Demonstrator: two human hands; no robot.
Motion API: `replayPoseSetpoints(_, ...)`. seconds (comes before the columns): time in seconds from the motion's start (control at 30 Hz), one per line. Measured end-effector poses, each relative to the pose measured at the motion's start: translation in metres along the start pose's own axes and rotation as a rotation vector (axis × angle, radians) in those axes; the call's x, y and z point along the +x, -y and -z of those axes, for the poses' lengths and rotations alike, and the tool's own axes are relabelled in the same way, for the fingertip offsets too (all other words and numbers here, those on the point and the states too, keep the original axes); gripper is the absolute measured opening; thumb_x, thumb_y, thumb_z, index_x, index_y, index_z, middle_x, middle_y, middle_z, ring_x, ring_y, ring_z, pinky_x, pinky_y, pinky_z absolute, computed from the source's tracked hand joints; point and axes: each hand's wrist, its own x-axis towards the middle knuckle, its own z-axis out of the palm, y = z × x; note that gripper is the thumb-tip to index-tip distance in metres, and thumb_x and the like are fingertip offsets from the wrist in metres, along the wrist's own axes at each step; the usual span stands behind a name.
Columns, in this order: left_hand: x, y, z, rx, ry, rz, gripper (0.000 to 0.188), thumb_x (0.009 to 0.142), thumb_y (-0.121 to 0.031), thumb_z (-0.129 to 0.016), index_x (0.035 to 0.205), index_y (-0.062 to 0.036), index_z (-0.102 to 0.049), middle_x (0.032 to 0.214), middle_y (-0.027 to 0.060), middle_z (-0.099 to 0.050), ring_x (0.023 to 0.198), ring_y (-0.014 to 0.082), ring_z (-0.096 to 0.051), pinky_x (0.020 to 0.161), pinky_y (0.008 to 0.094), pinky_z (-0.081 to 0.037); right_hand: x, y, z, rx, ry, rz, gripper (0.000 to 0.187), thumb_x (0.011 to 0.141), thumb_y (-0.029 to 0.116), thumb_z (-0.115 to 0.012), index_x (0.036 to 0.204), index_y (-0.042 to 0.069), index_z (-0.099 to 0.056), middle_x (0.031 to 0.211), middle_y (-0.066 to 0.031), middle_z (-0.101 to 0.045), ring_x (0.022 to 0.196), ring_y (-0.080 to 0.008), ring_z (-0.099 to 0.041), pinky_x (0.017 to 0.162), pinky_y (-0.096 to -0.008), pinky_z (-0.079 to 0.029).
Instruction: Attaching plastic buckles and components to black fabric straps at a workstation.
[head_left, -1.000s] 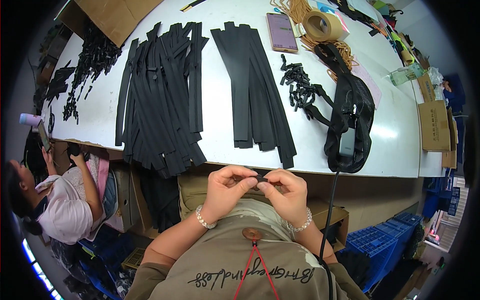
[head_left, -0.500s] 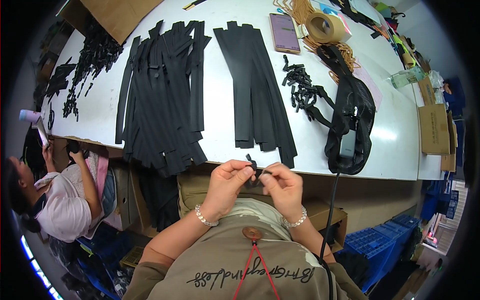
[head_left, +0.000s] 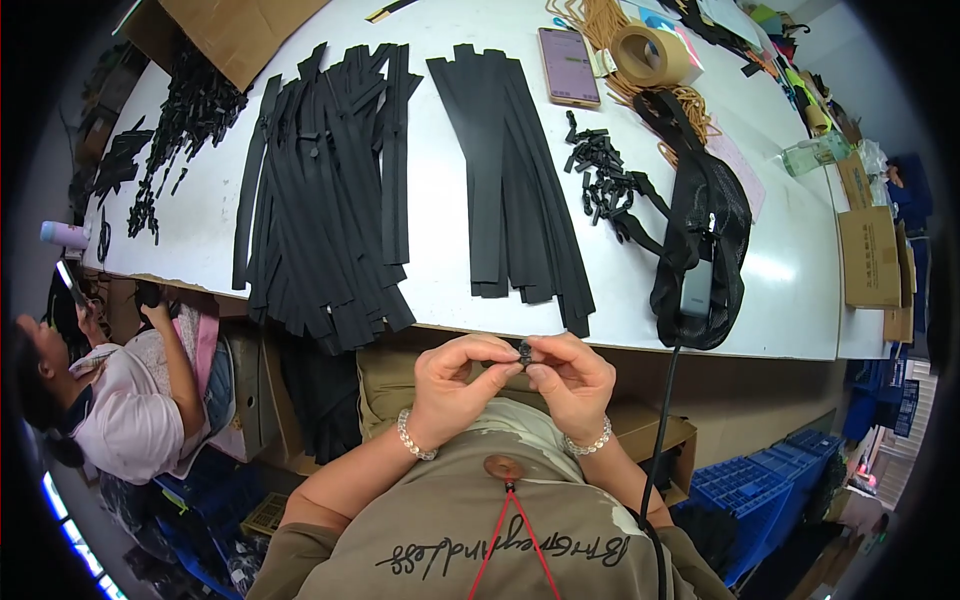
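Observation:
Close to my body, just off the table's front edge, my left hand (head_left: 452,388) and my right hand (head_left: 572,385) meet at their fingertips. Both pinch one small black piece (head_left: 525,351), mostly covered by fingers; its exact kind cannot be made out. Beyond them on the white table lie flat black strips in a narrow fan (head_left: 492,170) and a larger, messier bunch (head_left: 325,210) to its left. Small black pieces like the held one sit in a loose pile (head_left: 598,170) to the right, beside a black mesh bag (head_left: 722,215).
A phone (head_left: 570,66), a tape roll (head_left: 640,55) and tan cord (head_left: 592,14) lie at the back right. A cardboard box (head_left: 245,35) and a black heap (head_left: 195,105) stand far left. A black cable (head_left: 660,440) hangs right of me. Another person (head_left: 130,405) sits at left.
My fingertips have drawn together around the small black piece, which stuck up above my left fingers before. The person at left has lowered and tilted the phone in their hand.

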Motion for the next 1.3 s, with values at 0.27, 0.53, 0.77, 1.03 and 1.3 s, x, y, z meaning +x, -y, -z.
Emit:
replayPoseSetpoints(0.27,-0.002,0.001,0.000,0.009,0.005,0.043,0.014,0.075,0.009,-0.064,0.086,0.0016,-0.064,0.089,0.0097,-0.066,0.083,0.0152,-0.063,0.074,0.0248,-0.050,0.001,0.008,-0.005,-0.018,0.018,-0.076,0.019,0.079,-0.004,-0.061,0.098,-0.003,-0.063,0.085,-0.0062,-0.060,0.067,-0.0072,-0.054,0.059,-0.0188,-0.044)
replayPoseSetpoints(0.53,-0.003,0.004,0.002,0.003,-0.001,0.074,0.014,0.076,0.007,-0.065,0.088,0.0018,-0.064,0.090,0.0094,-0.066,0.084,0.0143,-0.062,0.075,0.0243,-0.050,-0.002,0.005,-0.010,0.118,-0.022,-0.157,0.017,0.083,-0.003,-0.058,0.099,-0.003,-0.063,0.085,-0.0044,-0.059,0.063,-0.0033,-0.049,0.053,-0.0161,-0.040)
replayPoseSetpoints(0.77,0.002,0.007,0.001,-0.234,-0.101,0.331,0.023,0.083,0.000,-0.060,0.106,0.0020,-0.059,0.088,0.0033,-0.062,0.080,0.0084,-0.057,0.074,0.0224,-0.048,0.001,0.002,-0.017,0.216,-0.129,-0.291,0.016,0.081,-0.002,-0.062,0.097,-0.004,-0.062,0.085,-0.0051,-0.062,0.067,-0.0049,-0.055,0.056,-0.0171,-0.046)
replayPoseSetpoints(1.03,0.005,0.010,0.005,-0.419,-0.059,0.474,0.020,0.086,-0.004,-0.057,0.105,0.0013,-0.058,0.082,0.0030,-0.061,0.074,0.0081,-0.056,0.068,0.0203,-0.046,0.003,-0.010,-0.006,0.309,-0.090,-0.445,0.010,0.083,0.001,-0.060,0.091,-0.004,-0.063,0.079,-0.0038,-0.063,0.061,-0.0059,-0.054,0.055,-0.0174,-0.045)
replayPoseSetpoints(1.3,0.008,0.004,0.009,-0.417,-0.009,0.516,0.016,0.084,-0.004,-0.058,0.098,0.0014,-0.058,0.075,0.0028,-0.059,0.066,0.0078,-0.055,0.062,0.0202,-0.045,0.010,-0.002,-0.001,0.022,0.094,-0.237,0.017,0.085,0.006,-0.058,0.069,0.001,-0.054,0.063,0.0052,-0.046,0.057,-0.0014,-0.038,0.050,-0.0181,-0.030)
